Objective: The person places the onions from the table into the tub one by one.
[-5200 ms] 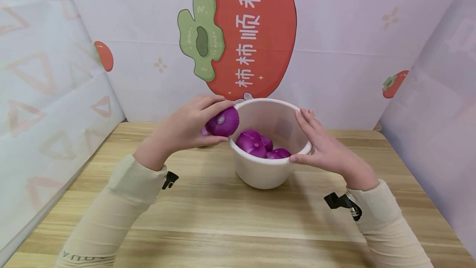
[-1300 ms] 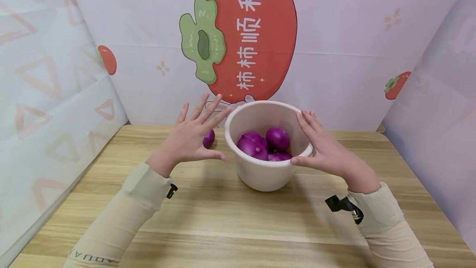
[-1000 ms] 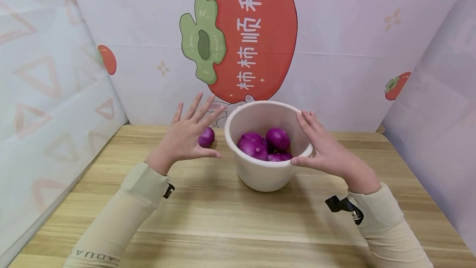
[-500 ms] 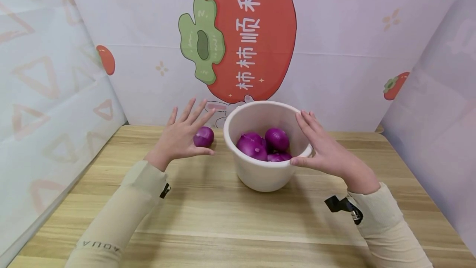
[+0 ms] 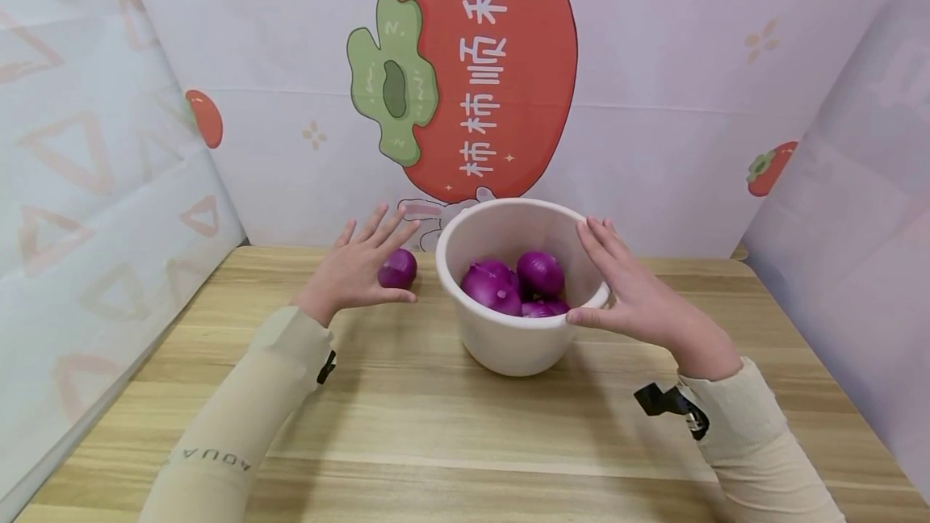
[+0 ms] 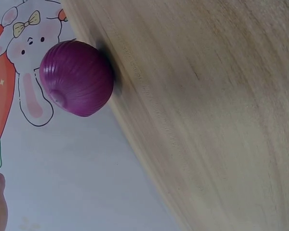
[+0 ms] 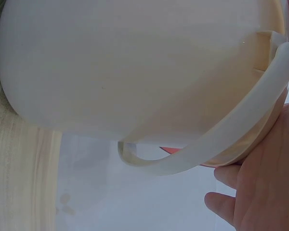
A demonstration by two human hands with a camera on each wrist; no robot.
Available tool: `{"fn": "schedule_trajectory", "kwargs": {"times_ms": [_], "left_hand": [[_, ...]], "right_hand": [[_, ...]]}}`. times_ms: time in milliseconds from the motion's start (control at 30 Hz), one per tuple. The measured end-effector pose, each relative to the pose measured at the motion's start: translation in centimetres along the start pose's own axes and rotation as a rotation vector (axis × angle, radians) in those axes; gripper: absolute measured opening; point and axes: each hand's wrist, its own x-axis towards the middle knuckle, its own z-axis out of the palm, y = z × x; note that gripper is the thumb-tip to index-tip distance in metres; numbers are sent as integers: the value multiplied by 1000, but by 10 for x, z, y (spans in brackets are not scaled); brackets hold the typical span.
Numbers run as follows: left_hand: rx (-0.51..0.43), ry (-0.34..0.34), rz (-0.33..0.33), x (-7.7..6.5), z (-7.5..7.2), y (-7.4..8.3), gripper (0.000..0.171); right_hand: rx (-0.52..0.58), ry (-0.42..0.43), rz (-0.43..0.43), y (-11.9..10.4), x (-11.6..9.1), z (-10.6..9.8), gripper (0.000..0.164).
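A white bucket (image 5: 516, 341) stands on the table with several purple onions (image 5: 494, 287) inside. My right hand (image 5: 639, 297) holds its right rim, thumb at the front and fingers farther back. In the right wrist view, part of that hand lies beside the bucket's side handle (image 7: 221, 130). Left of the bucket, another purple onion (image 5: 398, 269) sits on the table, partly hidden by my left hand (image 5: 352, 271). That hand hovers with fingers spread, holding nothing. The left wrist view shows this onion (image 6: 77, 78) near the table's back edge, apart from the fingers.
The wooden table (image 5: 436, 442) ends at a printed backdrop (image 5: 654, 168) with a big persimmon drawing. White sheets (image 5: 94, 208) close off the left and right sides. Bare wood lies in front of the bucket.
The onion my left hand held earlier is out of that hand, and one more shows in the bucket. My left hand has moved left and lowered towards the outside onion. The right hand stays put.
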Motion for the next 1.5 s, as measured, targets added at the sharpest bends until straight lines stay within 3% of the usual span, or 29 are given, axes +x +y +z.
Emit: {"fn": "schedule_trajectory", "kwargs": {"times_ms": [700,1033,1200,1500], "left_hand": [[-60,-156,-4,11,31,-10,106],[-173,-146,-59,19,43,-22,103],[-204,-177,-99,19,50,-26,101],[-250,-145,-92,26,53,-34,93]], "right_hand": [[-5,-6,8,0,-5,4,115],[-9,-3,-1,1,-1,4,114],[-16,-7,-6,3,0,7,114],[-25,3,-7,3,3,1,114]]}}
